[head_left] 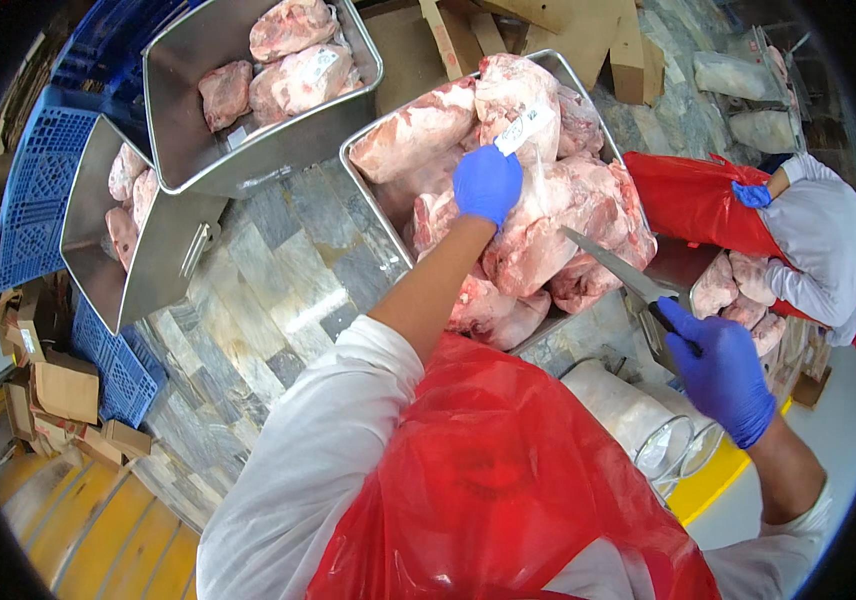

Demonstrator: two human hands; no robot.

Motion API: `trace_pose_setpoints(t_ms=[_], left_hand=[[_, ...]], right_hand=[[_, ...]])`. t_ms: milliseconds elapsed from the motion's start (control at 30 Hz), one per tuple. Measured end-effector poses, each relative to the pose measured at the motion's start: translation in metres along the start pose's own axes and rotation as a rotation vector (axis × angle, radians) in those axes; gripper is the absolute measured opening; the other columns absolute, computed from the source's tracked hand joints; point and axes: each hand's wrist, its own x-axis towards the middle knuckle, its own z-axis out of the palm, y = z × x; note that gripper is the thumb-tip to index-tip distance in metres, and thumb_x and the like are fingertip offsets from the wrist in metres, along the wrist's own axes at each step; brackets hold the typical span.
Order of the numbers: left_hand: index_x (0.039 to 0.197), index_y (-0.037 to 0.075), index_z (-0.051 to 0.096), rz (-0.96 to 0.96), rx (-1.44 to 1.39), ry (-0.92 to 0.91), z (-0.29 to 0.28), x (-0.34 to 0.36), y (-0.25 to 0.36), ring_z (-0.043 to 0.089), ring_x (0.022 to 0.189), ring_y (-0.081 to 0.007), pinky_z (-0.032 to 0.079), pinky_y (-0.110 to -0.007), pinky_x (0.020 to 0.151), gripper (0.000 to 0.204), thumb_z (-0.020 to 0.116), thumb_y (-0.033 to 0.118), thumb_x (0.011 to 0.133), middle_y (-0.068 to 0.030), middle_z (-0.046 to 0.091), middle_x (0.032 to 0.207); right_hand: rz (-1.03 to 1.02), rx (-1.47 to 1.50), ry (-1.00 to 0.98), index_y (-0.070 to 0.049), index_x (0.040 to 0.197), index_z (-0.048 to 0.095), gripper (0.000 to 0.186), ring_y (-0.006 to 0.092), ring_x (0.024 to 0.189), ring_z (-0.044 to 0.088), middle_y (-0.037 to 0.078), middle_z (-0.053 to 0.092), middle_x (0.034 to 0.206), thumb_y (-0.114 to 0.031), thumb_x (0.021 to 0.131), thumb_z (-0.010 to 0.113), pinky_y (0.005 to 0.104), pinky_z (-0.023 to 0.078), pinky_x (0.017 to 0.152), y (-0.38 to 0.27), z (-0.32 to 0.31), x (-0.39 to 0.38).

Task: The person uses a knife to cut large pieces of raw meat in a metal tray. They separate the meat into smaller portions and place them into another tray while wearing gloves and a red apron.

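In front of me a metal tub (376, 212) is heaped with large pale-pink pieces of raw meat (538, 245). My left hand (488, 187), in a blue glove, is closed at the far middle of the heap. It seems to grip clear plastic wrap (545, 185) beside a white printed label (526, 130); its fingertips are partly hidden. To the right, my right hand (723, 375), also gloved in blue, is wrapped round the dark handle of a knife (616, 264). The blade points up and left, its tip over the meat near the tub's right side.
Two more metal tubs with meat, a large one (278, 150) and a smaller one (153, 270), stand at the left by blue plastic crates (43, 190). Cardboard boxes (66, 388) lie lower left. A co-worker in a red apron (698, 205) bends over meat at the right. Clear cylindrical containers (638, 410) sit below the tub.
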Motion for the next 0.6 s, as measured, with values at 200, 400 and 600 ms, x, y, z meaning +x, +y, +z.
trace_pose_setpoints(t_ms=[200, 400, 600], left_hand=[[0.083, 0.002, 0.074, -0.067, 0.016, -0.13, 0.018, 0.001, 0.014, 0.071, 0.076, -0.0401, 0.056, -0.05, 0.073, 0.032, 0.059, 0.031, 0.087, -0.0228, 0.071, 0.08], [0.079, 0.001, 0.073, -0.012, 0.109, -0.144, 0.011, 0.013, -0.013, 0.07, 0.069, -0.0396, 0.054, -0.051, 0.061, 0.04, 0.06, 0.038, 0.089, -0.0217, 0.07, 0.075], [0.093, 0.01, 0.079, -0.017, 0.102, -0.168, 0.01, 0.021, -0.009, 0.069, 0.089, -0.0425, 0.052, -0.051, 0.085, 0.038, 0.064, 0.044, 0.085, -0.0263, 0.07, 0.089]], right_hand=[[-0.074, 0.187, 0.239, -0.015, 0.133, 0.063, 0.046, 0.0395, 0.061, 0.061, 0.025, 0.061, 0.07, -0.011, 0.087, 0.068, 0.0489, 0.045, 0.057, 0.052, 0.096, -0.03], [-0.167, 0.066, 0.144, -0.016, 0.132, 0.063, 0.042, 0.0397, 0.061, 0.058, 0.022, 0.058, 0.068, -0.016, 0.089, 0.064, 0.0499, 0.045, 0.055, 0.042, 0.03, 0.0], [0.023, 0.183, 0.307, -0.022, 0.148, 0.046, 0.062, 0.0338, 0.057, 0.06, 0.017, 0.06, 0.074, -0.024, 0.09, 0.068, 0.0455, 0.049, 0.053, 0.053, 0.186, -0.023]])
